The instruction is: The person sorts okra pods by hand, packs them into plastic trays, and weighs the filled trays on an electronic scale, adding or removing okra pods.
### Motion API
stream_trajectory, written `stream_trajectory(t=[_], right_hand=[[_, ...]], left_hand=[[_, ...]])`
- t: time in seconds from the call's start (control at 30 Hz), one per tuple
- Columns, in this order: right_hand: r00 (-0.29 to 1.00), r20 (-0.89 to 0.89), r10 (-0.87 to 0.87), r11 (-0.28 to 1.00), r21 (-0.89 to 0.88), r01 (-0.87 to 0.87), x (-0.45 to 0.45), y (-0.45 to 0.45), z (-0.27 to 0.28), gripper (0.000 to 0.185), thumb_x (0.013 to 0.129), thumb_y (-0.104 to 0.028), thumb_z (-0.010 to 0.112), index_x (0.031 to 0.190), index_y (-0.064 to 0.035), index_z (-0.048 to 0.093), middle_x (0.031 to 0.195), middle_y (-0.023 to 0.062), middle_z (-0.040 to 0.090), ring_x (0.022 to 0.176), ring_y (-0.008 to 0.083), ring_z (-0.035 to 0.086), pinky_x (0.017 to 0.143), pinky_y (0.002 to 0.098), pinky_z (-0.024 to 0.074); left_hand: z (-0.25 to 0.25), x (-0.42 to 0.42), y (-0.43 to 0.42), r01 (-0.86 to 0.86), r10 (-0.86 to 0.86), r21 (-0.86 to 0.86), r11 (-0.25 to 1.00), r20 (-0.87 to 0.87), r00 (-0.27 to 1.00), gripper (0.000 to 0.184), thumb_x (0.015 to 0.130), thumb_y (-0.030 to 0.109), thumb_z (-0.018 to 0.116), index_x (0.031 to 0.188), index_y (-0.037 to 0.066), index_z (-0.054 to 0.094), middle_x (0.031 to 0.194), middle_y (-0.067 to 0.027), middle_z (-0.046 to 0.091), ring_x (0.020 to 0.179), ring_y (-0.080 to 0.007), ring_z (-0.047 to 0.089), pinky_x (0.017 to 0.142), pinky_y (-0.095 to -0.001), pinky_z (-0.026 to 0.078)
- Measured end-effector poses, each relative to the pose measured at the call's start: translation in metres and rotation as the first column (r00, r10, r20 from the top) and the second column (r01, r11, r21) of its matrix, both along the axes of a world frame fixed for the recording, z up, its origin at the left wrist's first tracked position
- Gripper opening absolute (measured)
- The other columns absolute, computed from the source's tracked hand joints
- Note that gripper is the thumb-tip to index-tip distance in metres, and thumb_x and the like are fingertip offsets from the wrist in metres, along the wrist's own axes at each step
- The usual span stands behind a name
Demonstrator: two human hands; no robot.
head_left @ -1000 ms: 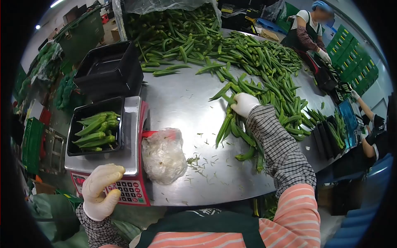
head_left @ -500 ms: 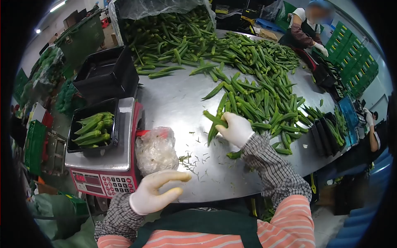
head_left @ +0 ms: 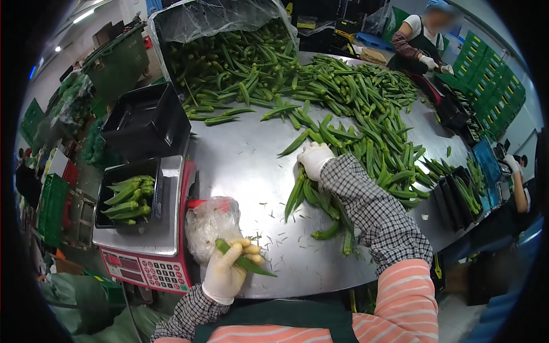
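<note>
My left hand (head_left: 230,271), in a white glove, is closed around a single okra pod (head_left: 247,263) near the table's front edge. Beside it lies a crumpled clear plastic bag (head_left: 211,228). At the near left border of the okra pile (head_left: 366,137), my right hand (head_left: 315,161), also gloved, has its fingers curled downward against the pods; whatever they grip is hidden. Several okra pods sit in a black tray (head_left: 159,186) on the red-framed scale (head_left: 171,246) at my left.
Empty black trays (head_left: 146,123) are stacked behind the scale. An okra-filled, plastic-lined container (head_left: 229,34) tips onto the metal table (head_left: 240,154). More black trays (head_left: 449,194) stand at the right edge. A co-worker (head_left: 420,46) stands at the far right near green crates (head_left: 486,86).
An okra pod that was in my right hand half a second ago is gone from it; my left hand, earlier open, now grips a pod. My right hand has shifted slightly up and left.
</note>
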State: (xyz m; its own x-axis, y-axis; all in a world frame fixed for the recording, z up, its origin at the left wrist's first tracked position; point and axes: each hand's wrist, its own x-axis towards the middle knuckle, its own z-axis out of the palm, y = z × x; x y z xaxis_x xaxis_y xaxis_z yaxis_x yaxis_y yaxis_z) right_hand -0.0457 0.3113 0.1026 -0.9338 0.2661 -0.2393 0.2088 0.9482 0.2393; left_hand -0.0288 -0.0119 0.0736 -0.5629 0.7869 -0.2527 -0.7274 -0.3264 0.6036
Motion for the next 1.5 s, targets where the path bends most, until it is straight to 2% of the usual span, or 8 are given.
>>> stream_trajectory(t=[0.17, 0.4, 0.57, 0.9, 1.03, 1.13, 1.37, 1.5], right_hand=[[0.991, -0.019, -0.135, 0.952, -0.28, 0.124, -0.043, 0.027, 0.014, 0.032, 0.078, -0.009, 0.06, 0.11, -0.0018, 0.058, 0.115, 0.0137, 0.057, 0.109, 0.0273, 0.053, 0.09, 0.0362, 0.0438], [0.993, -0.107, 0.051, 0.998, 0.042, -0.047, -0.059, 0.041, -0.027, 0.03, 0.077, -0.01, 0.06, 0.107, -0.008, 0.058, 0.106, 0.0119, 0.06, 0.1, 0.0266, 0.057, 0.085, 0.0373, 0.0445], [0.76, -0.568, -0.317, 0.857, -0.515, -0.028, 0.006, 0.053, 0.035, 0.029, 0.081, -0.013, 0.057, 0.107, -0.0011, 0.056, 0.107, 0.0179, 0.06, 0.096, 0.0317, 0.058, 0.082, 0.0377, 0.0472], [0.344, -0.374, -0.861, 0.484, -0.809, 0.334, 0.384, 0.009, 0.052, 0.021, 0.08, -0.007, 0.057, 0.099, 0.0018, 0.054, 0.07, -0.0005, 0.045, 0.064, 0.0066, 0.042, 0.056, 0.0244, 0.037], [0.418, -0.515, -0.749, 0.593, -0.237, 0.769, 0.522, -0.011, -0.017, 0.04, 0.075, -0.007, 0.065, 0.112, 0.002, 0.053, 0.103, 0.0147, 0.058, 0.091, 0.0229, 0.059, 0.08, 0.0316, 0.0471], [0.119, -0.34, -0.933, 0.348, -0.766, 0.54, 0.521, -0.028, -0.038, 0.04, 0.078, -0.008, 0.066, 0.114, 0.0024, 0.052, 0.105, 0.0128, 0.059, 0.092, 0.0201, 0.059, 0.083, 0.0302, 0.0477], [0.419, -0.527, -0.739, 0.642, -0.74, 0.202, 0.386, -0.038, -0.02, 0.031, 0.075, -0.002, 0.065, 0.104, 0.0027, 0.058, 0.091, 0.0123, 0.059, 0.084, 0.0201, 0.06, 0.076, 0.0286, 0.0479], [0.55, -0.607, -0.573, 0.721, -0.693, -0.014, 0.314, -0.048, -0.019, 0.029, 0.074, -0.003, 0.064, 0.102, 0.0018, 0.059, 0.09, 0.0137, 0.06, 0.083, 0.0254, 0.06, 0.075, 0.0314, 0.0481]], left_hand=[[0.003, -0.006, 0.001, -0.039, 0.039, -0.012, 0.999, 0.014, 0.999, 0.018, 0.091, 0.015, 0.052, 0.103, 0.002, 0.058, 0.094, -0.015, 0.063, 0.083, -0.0245, 0.06, 0.082, -0.0423, 0.045], [0.009, -0.01, 0.011, -0.064, 0.058, -0.065, 0.996, -0.095, 0.994, 0.019, 0.091, 0.012, 0.052, 0.103, -0.001, 0.056, 0.093, -0.0175, 0.064, 0.082, -0.0252, 0.062, 0.079, -0.0376, 0.049], [0.02, -0.005, 0.028, -0.014, -0.042, -0.184, 0.983, -0.295, 0.954, 0.018, 0.091, 0.011, 0.051, 0.102, -0.003, 0.056, 0.091, -0.016, 0.063, 0.075, -0.02, 0.06, 0.074, -0.0322, 0.048], [0.016, -0.048, 0.163, -0.187, -0.258, -0.433, 0.882, -0.775, 0.577, 0.023, 0.082, 0.017, 0.06, 0.093, -0.003, 0.062, 0.072, -0.0043, 0.061, 0.06, -0.0083, 0.053, 0.057, -0.0234, 0.044], [-0.025, -0.077, 0.196, -0.381, -0.713, -0.692, 0.613, -0.692, 0.11, 0.041, 0.073, 0.023, 0.066, 0.102, -0.005, 0.06, 0.083, -0.0124, 0.065, 0.072, -0.0196, 0.061, 0.068, -0.0293, 0.049], [-0.014, -0.076, 0.208, -0.301, -0.849, -0.817, 0.491, -0.526, 0.043, 0.044, 0.069, 0.023, 0.068, 0.103, -0.005, 0.06, 0.088, -0.0148, 0.065, 0.08, -0.0248, 0.063, 0.075, -0.0312, 0.049], [0.005, -0.095, 0.162, 0.375, -0.488, -0.325, 0.868, -0.428, 0.761, 0.027, 0.076, 0.012, 0.062, 0.101, 0.002, 0.059, 0.077, -0.005, 0.061, 0.062, -0.0144, 0.057, 0.054, -0.0259, 0.046], [0.03, -0.077, 0.131, 0.496, -0.478, 0.042, 0.867, -0.212, 0.852, 0.033, 0.078, 0.01, 0.06, 0.109, 0.0, 0.053, 0.095, -0.0128, 0.061, 0.089, -0.025, 0.06, 0.083, -0.0366, 0.05]])
